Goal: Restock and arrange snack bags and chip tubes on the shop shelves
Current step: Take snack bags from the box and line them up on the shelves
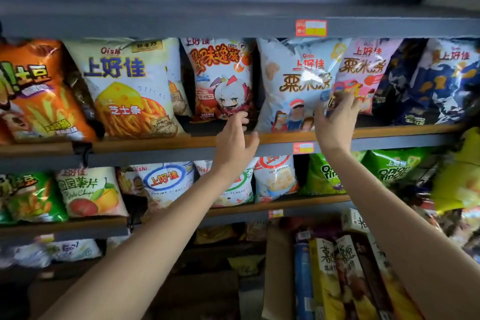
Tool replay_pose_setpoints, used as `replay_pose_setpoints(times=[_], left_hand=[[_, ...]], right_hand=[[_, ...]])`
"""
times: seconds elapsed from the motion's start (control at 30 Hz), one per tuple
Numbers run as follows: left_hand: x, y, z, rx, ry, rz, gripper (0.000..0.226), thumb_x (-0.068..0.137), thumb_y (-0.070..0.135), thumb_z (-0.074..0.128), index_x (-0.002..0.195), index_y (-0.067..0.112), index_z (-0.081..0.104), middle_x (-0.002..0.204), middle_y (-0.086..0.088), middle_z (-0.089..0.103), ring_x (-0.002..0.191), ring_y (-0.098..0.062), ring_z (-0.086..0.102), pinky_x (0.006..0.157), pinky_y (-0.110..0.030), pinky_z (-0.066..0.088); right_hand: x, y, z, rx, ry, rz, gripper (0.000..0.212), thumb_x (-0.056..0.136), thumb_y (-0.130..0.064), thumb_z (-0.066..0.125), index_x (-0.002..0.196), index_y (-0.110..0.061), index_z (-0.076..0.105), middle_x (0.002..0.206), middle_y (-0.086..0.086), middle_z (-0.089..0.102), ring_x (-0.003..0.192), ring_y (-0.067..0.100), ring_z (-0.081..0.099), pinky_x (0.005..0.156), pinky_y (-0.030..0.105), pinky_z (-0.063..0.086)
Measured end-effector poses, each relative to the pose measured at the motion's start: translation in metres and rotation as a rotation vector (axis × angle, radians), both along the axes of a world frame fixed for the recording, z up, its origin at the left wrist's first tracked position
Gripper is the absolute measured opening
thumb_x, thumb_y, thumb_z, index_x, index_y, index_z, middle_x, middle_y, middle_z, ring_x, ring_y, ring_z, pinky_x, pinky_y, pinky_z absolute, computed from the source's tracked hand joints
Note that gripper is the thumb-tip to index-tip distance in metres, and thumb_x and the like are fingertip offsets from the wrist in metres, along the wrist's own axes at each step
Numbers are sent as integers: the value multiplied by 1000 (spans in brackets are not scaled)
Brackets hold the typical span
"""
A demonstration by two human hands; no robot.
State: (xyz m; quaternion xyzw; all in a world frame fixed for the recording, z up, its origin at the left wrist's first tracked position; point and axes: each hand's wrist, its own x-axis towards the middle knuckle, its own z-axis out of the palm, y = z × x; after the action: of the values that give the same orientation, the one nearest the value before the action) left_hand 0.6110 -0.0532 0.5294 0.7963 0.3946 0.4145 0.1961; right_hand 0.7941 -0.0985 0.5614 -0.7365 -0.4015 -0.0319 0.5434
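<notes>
A light blue corn-stick snack bag [291, 78] stands upright on the middle shelf [155, 141]. My right hand [335, 122] touches its lower right side with spread fingers, reaching toward the pink bag [363, 67] beside it. My left hand [235, 143] is open at the shelf edge, its fingertips by the lower left corner of the blue bag and the foot of the red cartoon bag [220, 78]. Neither hand grips anything.
Further left stand a cheese-stick bag [130, 86] and an orange fries bag [39, 91]; dark blue bags [436, 80] sit to the right. A lower shelf holds more bags. Chip tubes and boxes [345, 275] lie in a carton at bottom right. A yellow bag [459, 174] juts in on the right.
</notes>
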Motion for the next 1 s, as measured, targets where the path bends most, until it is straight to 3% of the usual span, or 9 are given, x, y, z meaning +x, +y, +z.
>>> replay_pose_setpoints(times=[0.1, 0.2, 0.27, 0.37, 0.53, 0.67, 0.83, 0.9, 1.0], left_hand=[[-51, -21, -30, 74, 12, -42, 38, 88, 17, 51, 122, 1, 47, 112, -11, 56, 99, -20, 56, 83, -35, 46], [-114, -43, -75, -37, 83, -60, 33, 89, 7, 53, 121, 3, 48, 107, -6, 55, 87, -10, 52, 75, -15, 38], [-158, -56, -124, -155, 187, -37, 32, 88, 2, 53, 120, 3, 49, 103, -3, 54, 79, -10, 53, 72, -17, 38], [-220, -69, -216, -481, 334, 80, 35, 88, 3, 53, 123, 5, 46, 113, -7, 54, 85, -22, 60, 77, -31, 44], [-296, -93, -372, -783, 576, 177, 41, 90, 12, 55, 128, 8, 43, 120, -7, 54, 105, -20, 57, 80, -25, 43], [-304, -99, -492, -926, 644, 184, 40, 92, 13, 53, 130, 8, 40, 130, -9, 47, 101, -20, 54, 76, -24, 41], [-278, -103, -655, -1106, 564, 157, 47, 89, 12, 55, 133, 13, 37, 96, -5, 56, 73, -16, 57, 62, -28, 45], [-262, -105, -717, -1216, 512, 195, 50, 90, 16, 56, 135, 13, 34, 108, -10, 59, 86, -19, 58, 76, -33, 49], [-235, -106, -786, -1429, 501, 173, 44, 96, 23, 49, 136, 13, 36, 119, -9, 54, 101, -15, 54, 87, -22, 43]], right_hand=[[-55, -14, -8, 171, -96, -36, 34, 84, -9, 48, 114, 6, 46, 121, 24, 43, 112, 31, 37, 92, 32, 33], [-124, -24, -48, 167, -186, 150, 27, 80, -1, 46, 104, 8, 51, 110, 22, 48, 102, 28, 41, 85, 18, 35], [-169, -33, -100, 14, -207, 331, 27, 79, -6, 45, 103, 6, 51, 107, 21, 47, 94, 31, 49, 80, 27, 41], [-226, -48, -207, -356, -202, 573, 30, 81, -8, 46, 107, 6, 51, 117, 24, 44, 107, 40, 46, 86, 35, 39], [-270, -77, -412, -1132, 16, 636, 43, 93, -19, 51, 132, -4, 42, 142, 17, 28, 131, 35, 29, 105, 40, 33], [-277, -89, -565, -1402, 181, 555, 50, 90, -20, 53, 137, -6, 38, 141, 20, 35, 130, 37, 32, 103, 37, 32], [-260, -93, -745, -1547, 193, 479, 60, 84, -33, 61, 138, -17, 40, 138, 19, 42, 126, 37, 41, 103, 40, 39], [-252, -92, -803, -1610, 185, 466, 64, 85, -37, 62, 140, -18, 36, 140, 19, 38, 128, 37, 38, 105, 41, 36], [-241, -87, -876, -1670, 277, 385, 99, 77, -54, 67, 149, -16, 11, 149, 17, 21, 135, 40, 26, 112, 44, 26]])
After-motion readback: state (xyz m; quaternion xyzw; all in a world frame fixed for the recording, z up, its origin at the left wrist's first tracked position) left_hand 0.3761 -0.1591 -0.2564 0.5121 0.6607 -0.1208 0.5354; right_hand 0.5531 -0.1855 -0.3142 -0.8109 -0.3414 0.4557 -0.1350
